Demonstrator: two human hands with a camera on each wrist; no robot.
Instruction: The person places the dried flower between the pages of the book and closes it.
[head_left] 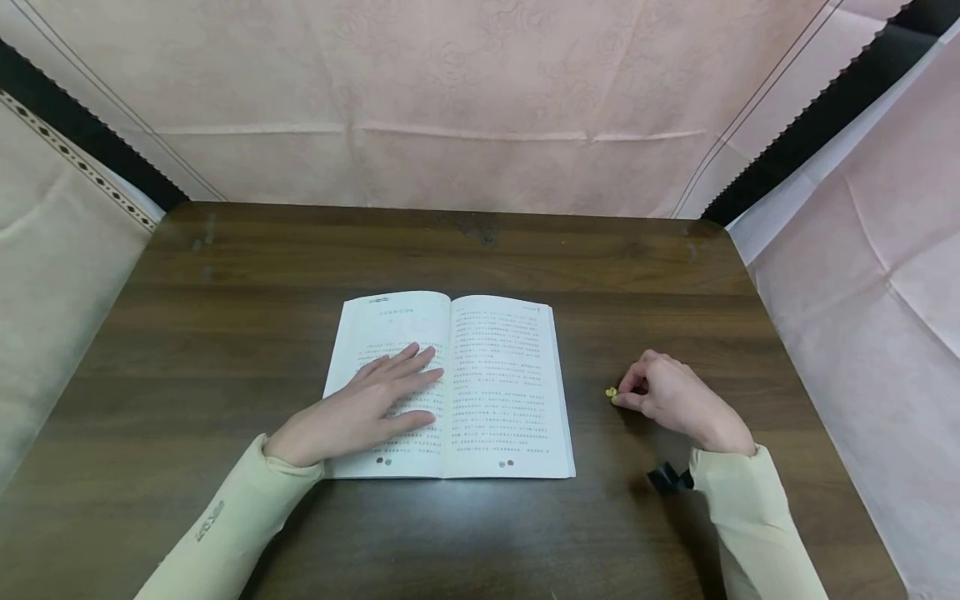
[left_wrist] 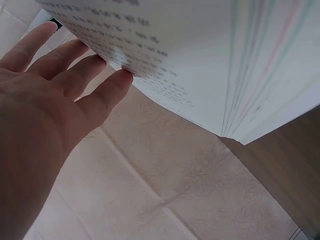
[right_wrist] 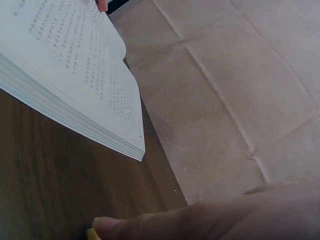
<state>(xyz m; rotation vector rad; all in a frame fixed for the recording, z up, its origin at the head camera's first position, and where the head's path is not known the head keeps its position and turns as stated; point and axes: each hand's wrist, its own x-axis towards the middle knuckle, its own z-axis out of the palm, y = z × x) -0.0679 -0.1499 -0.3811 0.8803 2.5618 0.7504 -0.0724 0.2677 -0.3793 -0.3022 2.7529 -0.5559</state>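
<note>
An open book [head_left: 502, 392] with printed text lies flat on the wooden table, its spine running away from me. My left hand [head_left: 367, 408] rests on the left page with its fingers spread. In the left wrist view the fingertips of that hand [left_wrist: 65, 90] touch the printed page. To the right of the book, my right hand [head_left: 675, 396] pinches a small yellow object [head_left: 611, 392] between thumb and fingers, low over the table. Only an edge of this yellow object [right_wrist: 92, 234] shows in the right wrist view; its kind cannot be told.
The dark brown wooden table [head_left: 225, 333] spreads around the book. Pale patterned cloth [head_left: 450, 100] hangs behind the table's far edge and along both sides. A black strap [head_left: 667, 478] sits at the right wrist.
</note>
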